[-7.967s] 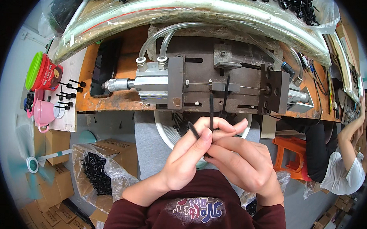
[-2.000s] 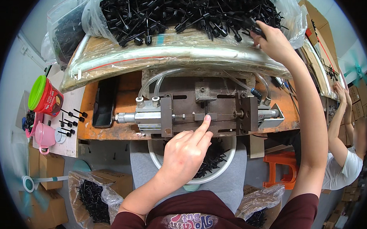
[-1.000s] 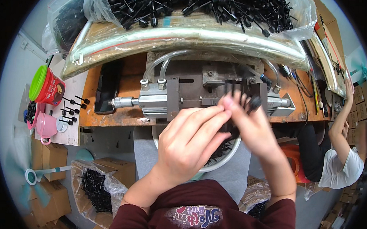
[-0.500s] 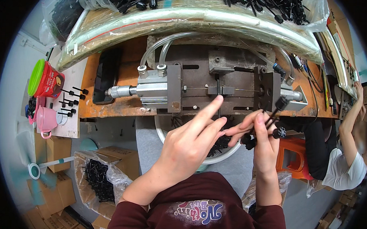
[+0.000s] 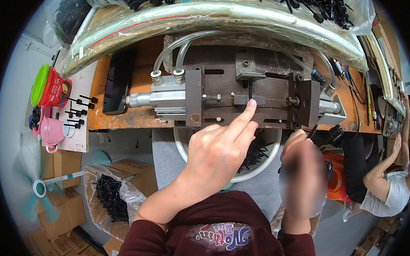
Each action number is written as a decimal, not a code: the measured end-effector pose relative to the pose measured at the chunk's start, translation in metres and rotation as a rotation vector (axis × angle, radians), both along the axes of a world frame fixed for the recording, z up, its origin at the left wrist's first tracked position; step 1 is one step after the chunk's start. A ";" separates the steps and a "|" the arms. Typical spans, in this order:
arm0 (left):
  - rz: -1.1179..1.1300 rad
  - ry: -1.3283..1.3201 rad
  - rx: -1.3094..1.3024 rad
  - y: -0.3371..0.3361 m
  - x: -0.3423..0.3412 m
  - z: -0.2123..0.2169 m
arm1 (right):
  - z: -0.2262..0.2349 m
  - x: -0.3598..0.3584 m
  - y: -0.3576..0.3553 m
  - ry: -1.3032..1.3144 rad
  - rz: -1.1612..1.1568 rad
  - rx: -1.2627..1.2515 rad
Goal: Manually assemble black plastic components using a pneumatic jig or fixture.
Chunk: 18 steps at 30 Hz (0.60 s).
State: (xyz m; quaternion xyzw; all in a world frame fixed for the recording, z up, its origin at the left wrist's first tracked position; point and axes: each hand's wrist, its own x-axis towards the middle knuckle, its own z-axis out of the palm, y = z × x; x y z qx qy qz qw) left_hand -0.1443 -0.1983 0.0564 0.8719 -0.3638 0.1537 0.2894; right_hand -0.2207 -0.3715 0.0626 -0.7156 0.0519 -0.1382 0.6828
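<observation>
My left hand [image 5: 217, 155] reaches over the bench's front edge with its index finger stretched out. That fingertip rests on a small dark block [image 5: 243, 100] in the middle of a metal fixture, where a thin black rod [image 5: 250, 88] stands in line with it. The other fingers are partly bent and hold nothing visible. Off to the right, my right hand [image 5: 298, 160] is closed around several black knob-headed rods [image 5: 333, 134]; part of this hand is blurred. Silver cylinders [image 5: 169, 98] flank the block, with thin shafts pointing toward it.
Below the bench edge, a white basket [image 5: 179, 150] holds black rods. A phone [image 5: 118, 82], a pink cup [image 5: 51, 132] and a red tub [image 5: 57, 91] are at left. Plastic-wrapped stock [image 5: 217, 21] lies behind. At far right, another person [image 5: 385, 190] is working.
My right hand has moved right with the rods, away from the left hand. My left index fingertip has come down onto the block. The shafts on both sides have shifted inward.
</observation>
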 end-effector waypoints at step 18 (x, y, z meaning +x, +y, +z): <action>-0.116 0.069 -0.244 0.015 -0.013 0.008 | -0.003 0.004 0.010 0.104 0.008 0.197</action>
